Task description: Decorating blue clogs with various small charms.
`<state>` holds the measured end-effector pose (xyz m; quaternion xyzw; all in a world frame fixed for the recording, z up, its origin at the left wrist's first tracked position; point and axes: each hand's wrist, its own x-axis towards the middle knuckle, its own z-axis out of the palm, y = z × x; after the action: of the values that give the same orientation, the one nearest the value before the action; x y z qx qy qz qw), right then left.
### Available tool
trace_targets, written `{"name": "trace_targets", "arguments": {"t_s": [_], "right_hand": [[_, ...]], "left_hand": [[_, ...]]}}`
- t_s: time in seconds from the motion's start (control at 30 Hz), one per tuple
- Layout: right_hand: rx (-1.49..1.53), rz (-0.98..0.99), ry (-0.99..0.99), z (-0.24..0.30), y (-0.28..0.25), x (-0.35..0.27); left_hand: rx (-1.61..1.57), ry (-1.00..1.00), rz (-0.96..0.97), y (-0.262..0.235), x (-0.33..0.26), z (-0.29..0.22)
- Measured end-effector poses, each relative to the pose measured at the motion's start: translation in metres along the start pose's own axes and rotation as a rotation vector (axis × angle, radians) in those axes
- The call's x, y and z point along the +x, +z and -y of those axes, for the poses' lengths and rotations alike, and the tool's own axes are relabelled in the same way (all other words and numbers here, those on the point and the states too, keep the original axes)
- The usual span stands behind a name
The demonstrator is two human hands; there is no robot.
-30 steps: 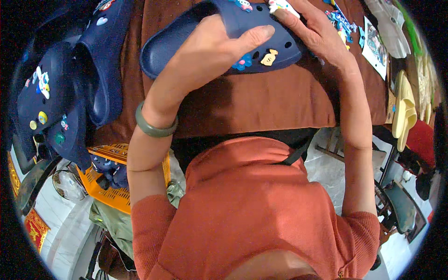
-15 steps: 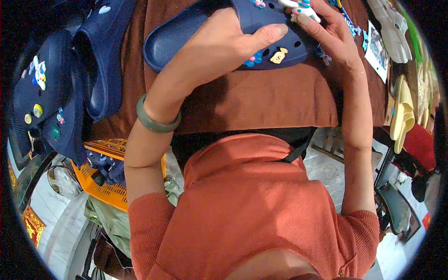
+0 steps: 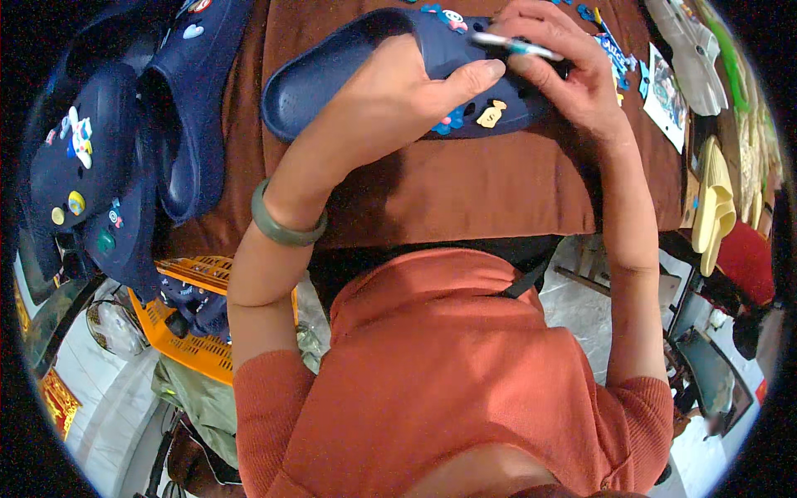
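A navy clog lies sideways on the brown cloth, heel to the left. My left hand grips its upper, with the fingers inside the shoe and the thumb on top. Between the thumb and fingers of my right hand is a white shoe charm, blurred by motion, just over the toe part. A cream candy-shaped charm and a blue charm sit on the near side of the upper. Farther back on the upper is a pink and white charm.
Several navy clogs with charms are heaped at the left. Below them stands an orange basket. Loose blue charms and a picture card lie right of my right hand, with yellow slippers beyond.
The white charm has turned from face-up to edge-on in my right hand, whose fingers have curled in. The clog has shifted slightly down in view.
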<state>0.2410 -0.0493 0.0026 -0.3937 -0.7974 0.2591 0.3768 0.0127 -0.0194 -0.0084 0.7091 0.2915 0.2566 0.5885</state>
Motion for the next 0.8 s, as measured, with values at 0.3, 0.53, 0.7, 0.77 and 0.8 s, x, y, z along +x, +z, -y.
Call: {"name": "trace_targets", "arguments": {"t_s": [0.3, 0.53, 0.7, 0.77, 0.8], "right_hand": [[-0.551, -0.046, -0.39, -0.009, -0.002, -0.001], [-0.117, 0.137, -0.07, -0.01, -0.008, -0.003], [-0.056, 0.063, -0.164, -0.012, -0.003, -0.005], [0.066, -0.152, 0.1, -0.011, 0.002, -0.012], [0.271, -0.321, 0.119, -0.014, 0.009, -0.013]], "left_hand": [[-0.094, -0.083, -0.021, 0.003, -0.002, -0.008], [-0.125, -0.159, -0.044, 0.002, -0.003, -0.003], [-0.16, -0.114, -0.026, 0.004, -0.001, -0.003], [-0.144, -0.107, -0.005, 0.003, -0.002, -0.003], [-0.126, -0.087, -0.012, 0.003, -0.001, -0.005]]}}
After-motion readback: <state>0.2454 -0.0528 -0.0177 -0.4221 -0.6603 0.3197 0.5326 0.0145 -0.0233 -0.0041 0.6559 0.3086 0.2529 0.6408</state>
